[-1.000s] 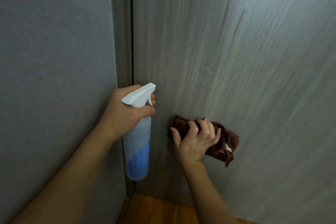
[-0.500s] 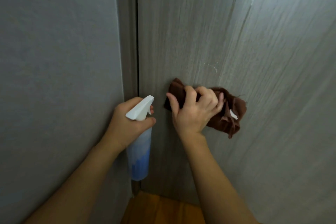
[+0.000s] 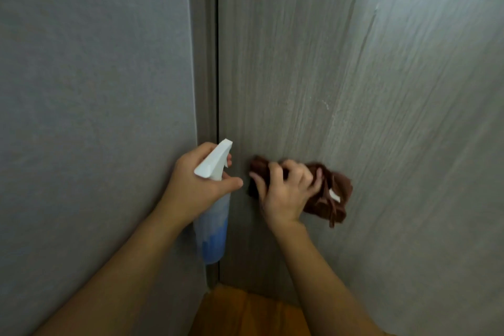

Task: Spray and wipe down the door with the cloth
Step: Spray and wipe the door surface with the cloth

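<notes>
Dim, cool-toned indoor picture in which the brightest area is a pale bluish sheen on the upper right of the grey wood-grain door (image 3: pixel 354 90), suggesting light falling from above and to the right, while the door's lower part and the wall (image 3: pixel 95 90) to its left sit in flatter, duller shade. The right hand (image 3: pixel 283 194) pressed to the door and the brown cloth (image 3: pixel 331 196) bunched under it are smeared by motion blur, whereas the left hand (image 3: pixel 196 185) and the white-capped spray bottle (image 3: pixel 214 204) just left of the door's edge look sharper. Wide-angle distortion slants the door's grain lines outward toward the right side, and the whole picture is soft and slightly grainy.
</notes>
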A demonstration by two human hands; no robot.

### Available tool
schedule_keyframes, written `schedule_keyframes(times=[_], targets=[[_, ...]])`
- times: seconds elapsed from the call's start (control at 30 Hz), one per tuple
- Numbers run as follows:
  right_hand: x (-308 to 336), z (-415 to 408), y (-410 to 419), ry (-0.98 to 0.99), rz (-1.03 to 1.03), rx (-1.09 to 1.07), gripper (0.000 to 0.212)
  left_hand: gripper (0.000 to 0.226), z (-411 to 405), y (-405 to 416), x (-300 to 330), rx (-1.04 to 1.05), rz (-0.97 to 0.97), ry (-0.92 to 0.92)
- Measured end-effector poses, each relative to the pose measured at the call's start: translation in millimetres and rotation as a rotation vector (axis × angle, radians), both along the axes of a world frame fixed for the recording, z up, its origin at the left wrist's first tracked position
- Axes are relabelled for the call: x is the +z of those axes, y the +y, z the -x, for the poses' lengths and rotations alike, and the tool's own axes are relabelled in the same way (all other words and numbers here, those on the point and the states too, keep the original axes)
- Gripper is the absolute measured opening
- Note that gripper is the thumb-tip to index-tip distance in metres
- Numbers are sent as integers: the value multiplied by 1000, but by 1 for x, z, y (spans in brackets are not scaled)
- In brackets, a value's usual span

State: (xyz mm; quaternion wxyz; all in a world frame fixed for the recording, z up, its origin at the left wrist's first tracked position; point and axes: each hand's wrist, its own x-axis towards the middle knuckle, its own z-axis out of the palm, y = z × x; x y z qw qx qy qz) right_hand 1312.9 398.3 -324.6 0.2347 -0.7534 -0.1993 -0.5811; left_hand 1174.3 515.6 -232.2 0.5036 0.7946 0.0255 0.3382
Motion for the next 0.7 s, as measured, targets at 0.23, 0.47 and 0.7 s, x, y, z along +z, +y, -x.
schedule_keyframes(times=[0.23,0.47,0.7], targets=[[64,3,25,-5,-138,17,40,35,10,0,6,31,-36,21],[-13,8,7,63,-93,51,42,37,14,-3,5,33,-10,56],[-104,15,-8,139,94,45,40,32,16,-1,2,24,-15,90]])
